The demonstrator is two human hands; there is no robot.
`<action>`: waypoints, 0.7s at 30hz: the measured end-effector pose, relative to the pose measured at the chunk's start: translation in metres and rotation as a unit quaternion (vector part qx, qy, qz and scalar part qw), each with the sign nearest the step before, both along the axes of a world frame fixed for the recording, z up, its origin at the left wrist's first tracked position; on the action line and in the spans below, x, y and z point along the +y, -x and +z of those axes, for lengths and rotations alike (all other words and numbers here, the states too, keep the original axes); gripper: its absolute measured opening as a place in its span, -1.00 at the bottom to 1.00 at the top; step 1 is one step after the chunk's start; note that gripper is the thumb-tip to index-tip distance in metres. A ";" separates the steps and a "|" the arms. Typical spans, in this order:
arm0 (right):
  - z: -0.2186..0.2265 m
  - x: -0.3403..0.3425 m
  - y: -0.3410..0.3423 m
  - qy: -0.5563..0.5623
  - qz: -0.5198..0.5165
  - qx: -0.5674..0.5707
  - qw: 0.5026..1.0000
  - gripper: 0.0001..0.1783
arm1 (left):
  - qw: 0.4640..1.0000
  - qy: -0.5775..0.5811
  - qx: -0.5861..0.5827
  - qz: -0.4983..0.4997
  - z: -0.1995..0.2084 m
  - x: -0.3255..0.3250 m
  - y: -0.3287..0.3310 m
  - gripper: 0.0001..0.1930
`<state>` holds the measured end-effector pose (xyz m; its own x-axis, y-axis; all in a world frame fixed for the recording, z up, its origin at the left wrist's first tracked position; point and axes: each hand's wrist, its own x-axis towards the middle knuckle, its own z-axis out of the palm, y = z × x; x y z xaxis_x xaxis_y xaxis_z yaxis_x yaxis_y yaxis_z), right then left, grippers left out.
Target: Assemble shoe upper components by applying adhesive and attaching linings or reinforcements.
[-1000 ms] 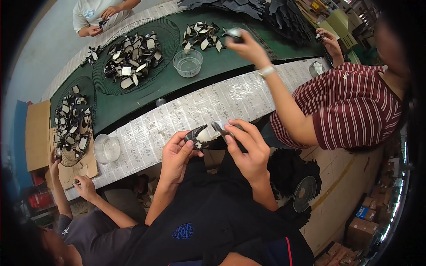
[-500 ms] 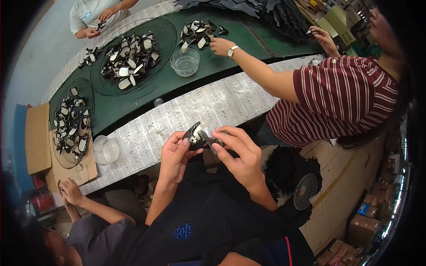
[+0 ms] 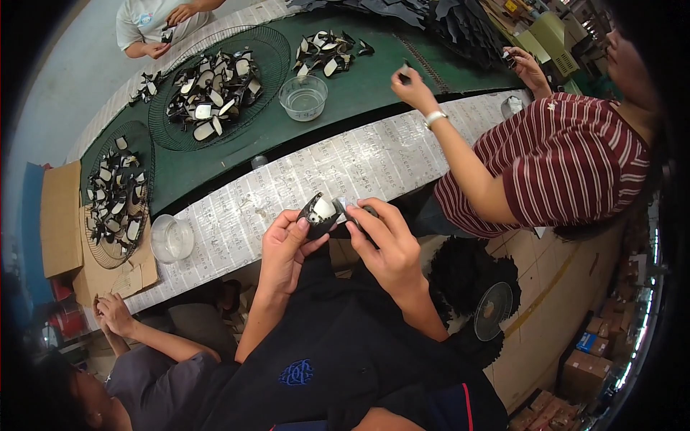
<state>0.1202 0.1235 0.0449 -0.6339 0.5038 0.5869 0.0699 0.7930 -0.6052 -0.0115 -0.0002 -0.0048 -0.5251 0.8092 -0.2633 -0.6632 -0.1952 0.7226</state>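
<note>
My left hand (image 3: 284, 248) is closed on a curved black shoe-part piece (image 3: 317, 220) with a white pad on its inner side, over the front edge of the covered bench. Just to the right, my right hand (image 3: 389, 251) pinches a small dark piece with a pale end (image 3: 340, 207), partly hidden by my fingers. That end is close beside the white pad; I cannot tell whether they touch. Beyond my hands, a wire basket (image 3: 282, 79) holds a heap of similar black-and-white pieces (image 3: 214, 97). A smaller pile (image 3: 325, 54) lies to its right.
Clear plastic bowls stand on the green surface (image 3: 302, 98) and at the bench's left (image 3: 172, 240). Another filled wire basket (image 3: 94, 244) rests on cardboard (image 3: 147, 274). Co-workers are at left, far side and right, one in a striped shirt (image 3: 575, 158). Black sheets (image 3: 460, 32) are stacked behind.
My right hand has shifted slightly, and the piece in my left hand is tilted to show more of its white pad. The striped-shirt co-worker's hand has moved right, away from the small pile.
</note>
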 end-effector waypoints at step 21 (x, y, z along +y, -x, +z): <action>-0.008 0.010 0.003 -0.052 -0.007 0.032 0.998 -0.69 | 1.000 0.017 -0.013 0.015 0.001 0.003 0.004 -0.83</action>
<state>0.1172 0.1337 0.0366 -0.5858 0.4473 0.6758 0.0453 0.8506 -0.5238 -0.0151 0.0023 -0.0038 -0.5409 0.7839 -0.3047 -0.6768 -0.1906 0.7111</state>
